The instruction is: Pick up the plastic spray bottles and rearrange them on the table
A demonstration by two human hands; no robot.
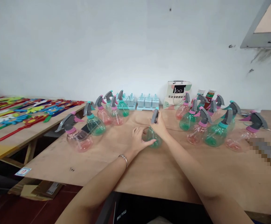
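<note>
In front of me a green spray bottle point(155, 142) with a grey trigger head stands upright on the table. My right hand point(159, 125) is closed around its neck and spray head from the right. Against the left side of the round body is my left hand point(139, 140), curved around it with the thumb across the front. Part of the bottle is hidden by both hands. On the left stand several pink and green spray bottles, among them a pink one point(80, 140). More are grouped on the right, including a green one point(214, 136).
Light blue ice-pop moulds point(148, 103) stand at the back, beside a printed paper bag point(170, 99). Bottles with red contents point(209, 95) are behind the right group. Colourful felt flowers point(34, 119) cover a neighbouring table at left. The wooden table's point(98, 168) front edge runs before me.
</note>
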